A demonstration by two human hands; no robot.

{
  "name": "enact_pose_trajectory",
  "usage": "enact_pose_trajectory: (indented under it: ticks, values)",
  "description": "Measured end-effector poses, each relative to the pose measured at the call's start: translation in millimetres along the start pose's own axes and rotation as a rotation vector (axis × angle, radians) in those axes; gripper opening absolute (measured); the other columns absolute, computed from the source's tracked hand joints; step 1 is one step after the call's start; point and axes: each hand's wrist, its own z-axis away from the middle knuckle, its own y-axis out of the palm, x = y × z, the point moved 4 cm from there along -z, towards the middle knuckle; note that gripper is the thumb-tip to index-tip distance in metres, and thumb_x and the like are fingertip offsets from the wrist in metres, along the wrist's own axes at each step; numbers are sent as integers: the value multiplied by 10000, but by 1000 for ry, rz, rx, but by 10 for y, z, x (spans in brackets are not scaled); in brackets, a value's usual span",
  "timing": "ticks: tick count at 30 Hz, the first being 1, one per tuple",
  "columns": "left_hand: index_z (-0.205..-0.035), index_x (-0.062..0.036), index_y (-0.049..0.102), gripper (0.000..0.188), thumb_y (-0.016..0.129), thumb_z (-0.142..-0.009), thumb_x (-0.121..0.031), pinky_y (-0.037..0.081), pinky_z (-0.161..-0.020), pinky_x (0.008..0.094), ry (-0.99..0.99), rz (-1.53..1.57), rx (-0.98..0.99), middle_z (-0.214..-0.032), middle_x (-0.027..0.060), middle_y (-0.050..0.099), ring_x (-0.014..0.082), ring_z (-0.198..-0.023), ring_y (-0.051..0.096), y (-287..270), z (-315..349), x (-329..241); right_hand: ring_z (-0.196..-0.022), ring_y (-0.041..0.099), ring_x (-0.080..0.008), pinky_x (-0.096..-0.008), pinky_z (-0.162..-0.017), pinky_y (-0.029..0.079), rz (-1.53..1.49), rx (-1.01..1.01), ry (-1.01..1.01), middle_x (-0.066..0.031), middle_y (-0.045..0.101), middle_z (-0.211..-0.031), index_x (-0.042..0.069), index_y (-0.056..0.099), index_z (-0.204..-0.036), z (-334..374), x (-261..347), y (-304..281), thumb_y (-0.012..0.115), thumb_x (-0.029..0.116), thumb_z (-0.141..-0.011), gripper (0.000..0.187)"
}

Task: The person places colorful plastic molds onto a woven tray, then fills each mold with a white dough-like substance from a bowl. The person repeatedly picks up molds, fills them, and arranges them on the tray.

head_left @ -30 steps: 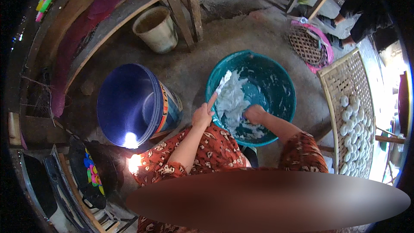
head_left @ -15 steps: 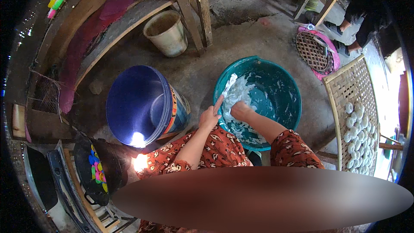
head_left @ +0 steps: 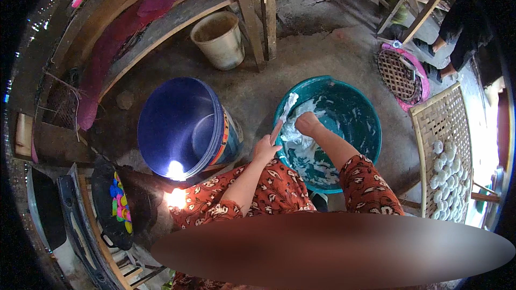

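Observation:
A teal basin [head_left: 371,166] stands on the floor before me, its inside smeared with sticky white dough [head_left: 301,147]. My left hand [head_left: 265,149] is closed round the wooden handle of a spatula [head_left: 278,129] at the basin's left rim. The spatula's far end leans along the inner wall, coated in white. Over the dough in the basin is my right hand [head_left: 308,123], its fingers curled into a fist. Whatever may be in that fist is hidden.
A large blue bucket [head_left: 172,102] stands left of the basin, with a pale bucket [head_left: 220,43] behind it. At right, a woven tray [head_left: 430,115] bears many round white pieces. A pink-rimmed basket [head_left: 400,78] lies near another person's feet [head_left: 438,70].
My right hand has risen a little from the dough and curled into a fist. The left hand keeps its grip on the spatula. The whole view has shifted slightly.

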Motion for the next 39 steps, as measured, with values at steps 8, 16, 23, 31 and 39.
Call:
enact_pose_trajectory:
  ticks: [8, 16, 23, 31, 39]
  values:
    - [-896, 15, 509, 415, 742, -703, -269, 478, -516, 365, 113, -216, -115, -806, 160, 610, 247, -592, 625, -11, -2, -19, -719, 658, -243, -386, -609, 510, -13, 50, -194, -84, 677, -752, 102, 693, -684, 392, 487, 272, 571, 133, -723, 131]
    - [-1065, -28, 531, 473, 711, -728, -308, 446, -829, 440, -151, -126, 40, -1040, 187, 606, 353, -997, 568, -77, 91, -175, -716, 665, -247, -368, -607, 531, -84, -2, 123, -87, 669, -743, 130, 690, -718, 1243, -349, -263, 548, 129, -755, 146]
    - [-979, -16, 527, 440, 708, -730, -330, 443, -784, 460, -76, -199, -13, -979, 206, 613, 374, -949, 580, -101, 178, -289, -756, 664, -256, -390, -623, 528, -7, 71, 126, -93, 677, -784, 120, 698, -741, 551, -454, 6, 553, 137, -745, 146]
    - [-1006, -14, 525, 436, 699, -745, -316, 443, -820, 453, -47, -236, -20, -1004, 207, 613, 372, -972, 575, -101, 193, -330, -707, 662, -231, -366, -602, 517, 82, 38, -201, -78, 676, -750, 111, 689, -700, 502, 538, 265, 561, 171, -741, 147]
    - [-1074, -17, 502, 476, 687, -761, -324, 442, -824, 462, -69, -216, -17, -1011, 220, 610, 378, -978, 572, -113, 238, -333, -811, 644, -279, -426, -681, 520, -187, 243, 238, -75, 668, -876, 187, 689, -864, 1677, -270, 250, 552, 194, -767, 168]
